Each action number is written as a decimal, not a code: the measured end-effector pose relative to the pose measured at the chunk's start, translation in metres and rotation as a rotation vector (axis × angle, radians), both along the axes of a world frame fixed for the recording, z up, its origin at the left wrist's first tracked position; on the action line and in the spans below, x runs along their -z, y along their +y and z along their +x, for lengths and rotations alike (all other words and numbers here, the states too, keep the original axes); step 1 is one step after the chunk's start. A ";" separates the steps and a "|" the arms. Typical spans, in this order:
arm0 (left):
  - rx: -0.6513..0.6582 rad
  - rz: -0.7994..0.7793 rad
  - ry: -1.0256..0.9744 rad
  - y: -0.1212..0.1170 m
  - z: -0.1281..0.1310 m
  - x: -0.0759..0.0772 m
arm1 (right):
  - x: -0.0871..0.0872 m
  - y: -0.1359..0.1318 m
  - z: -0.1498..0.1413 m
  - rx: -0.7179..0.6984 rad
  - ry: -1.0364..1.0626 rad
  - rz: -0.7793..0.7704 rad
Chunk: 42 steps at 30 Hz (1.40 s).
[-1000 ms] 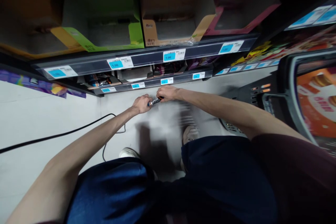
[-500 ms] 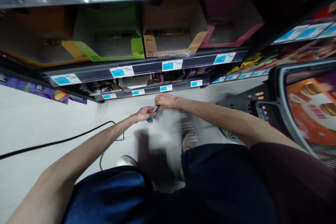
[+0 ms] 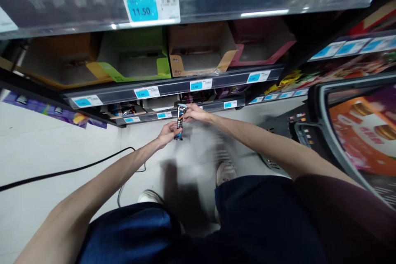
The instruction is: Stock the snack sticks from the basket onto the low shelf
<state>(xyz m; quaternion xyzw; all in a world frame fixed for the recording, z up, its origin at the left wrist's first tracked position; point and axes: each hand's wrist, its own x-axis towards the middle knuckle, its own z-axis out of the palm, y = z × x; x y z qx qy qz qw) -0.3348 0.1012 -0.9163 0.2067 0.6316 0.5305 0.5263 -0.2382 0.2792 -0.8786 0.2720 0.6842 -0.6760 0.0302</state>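
Note:
Between both hands is a slim black snack packet [image 3: 180,123] with white lettering and a blue lower end, held roughly upright in front of the bottom shelf. My left hand [image 3: 168,133] is closed on its lower part, thumb across the front. My right hand [image 3: 195,113] pinches its upper right edge. Just behind the hands, the bottom shelf carries low open boxes, one with dark packets [image 3: 125,109] at the left and a pale one [image 3: 161,102] beside it.
Above are open display cartons in yellow, green [image 3: 133,60], tan and pink. A shopping basket [image 3: 312,132] with an orange package [image 3: 368,128] stands at the right. A black cable [image 3: 71,170] crosses the floor at left. My shoes [image 3: 225,172] are below the hands.
The packet has turned from slanted to nearly upright, showing more of its front. My right hand has risen slightly along it. The view has tilted up a little.

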 end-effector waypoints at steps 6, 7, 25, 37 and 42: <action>0.081 -0.072 -0.141 -0.008 0.011 -0.018 | -0.012 -0.004 -0.003 0.264 -0.024 0.055; 0.091 -0.071 -0.158 -0.009 0.013 -0.020 | -0.014 -0.003 -0.003 0.289 -0.020 0.075; 0.083 0.030 -0.073 0.005 -0.008 -0.041 | -0.033 0.002 -0.010 0.458 0.095 -0.007; 0.413 0.024 0.273 0.004 -0.060 -0.058 | -0.031 -0.015 -0.012 0.522 0.084 -0.040; 0.644 -0.143 1.118 -0.004 -0.086 -0.070 | -0.033 -0.043 -0.008 0.489 0.062 -0.217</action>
